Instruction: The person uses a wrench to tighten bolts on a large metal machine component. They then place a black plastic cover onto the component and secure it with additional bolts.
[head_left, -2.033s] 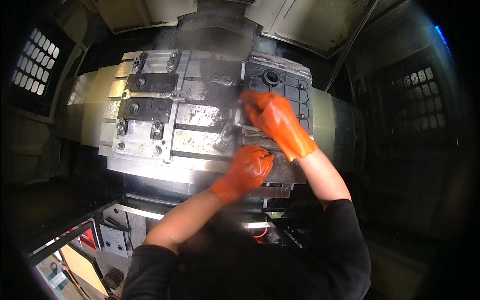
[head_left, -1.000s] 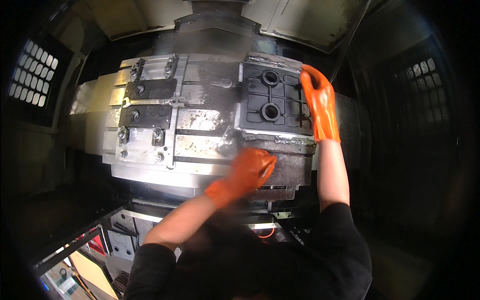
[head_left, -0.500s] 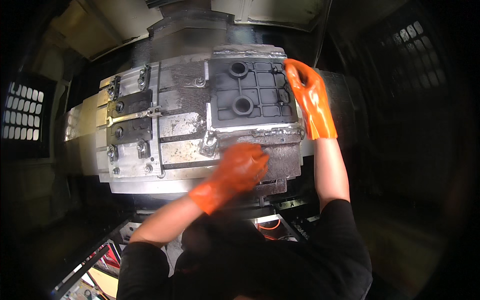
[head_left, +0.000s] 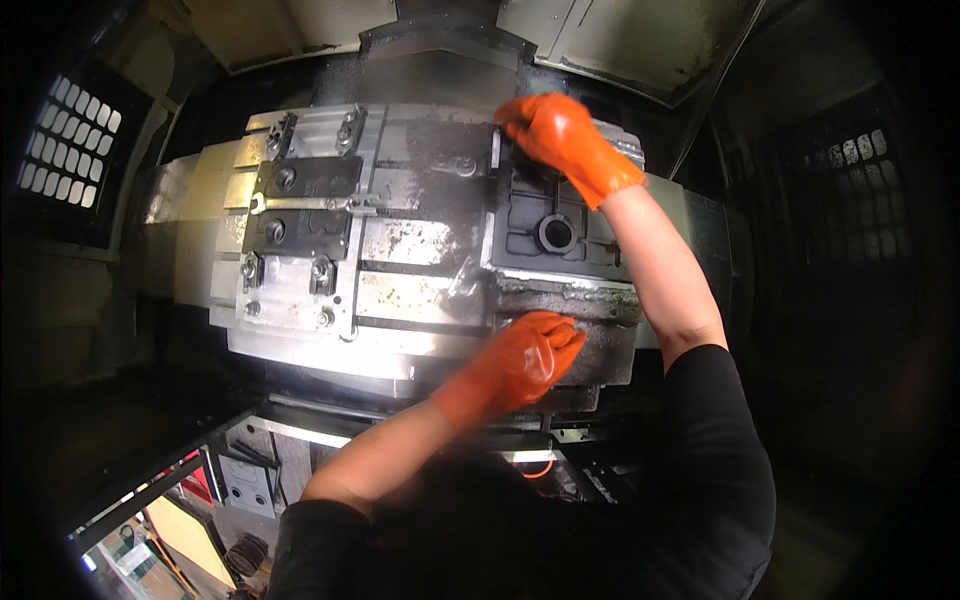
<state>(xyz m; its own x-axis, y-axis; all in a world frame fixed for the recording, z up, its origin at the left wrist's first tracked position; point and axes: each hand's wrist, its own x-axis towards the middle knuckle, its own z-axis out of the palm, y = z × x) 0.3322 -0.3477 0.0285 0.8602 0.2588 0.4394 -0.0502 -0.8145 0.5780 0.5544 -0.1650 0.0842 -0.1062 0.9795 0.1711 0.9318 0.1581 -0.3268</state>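
A dark ribbed metal casting (head_left: 520, 218) with round bosses lies in the fixture on the machine table (head_left: 400, 330). My right hand (head_left: 555, 130), in an orange rubber glove, reaches over its far left corner and hides its far part. The fingers there are bent together and partly blurred; whatever is in them is hidden. My left hand (head_left: 525, 362), gloved alike, hovers or rests at the block (head_left: 605, 350) in front of the casting. Its fingers are curled together, and I cannot make out anything in them.
Left of the casting, a wrench (head_left: 310, 203) lies across a dark block (head_left: 275, 240) on a bolted plate (head_left: 300, 285). Clamps with bolts (head_left: 322, 275) stand around it. A blurred clamp (head_left: 462, 280) is near the casting's front left corner. Dark enclosure walls flank the table.
My right hand has moved from the casting's right edge leftward to its far left corner, now covering the far boss. My left hand stays by the front block. The view has shifted.
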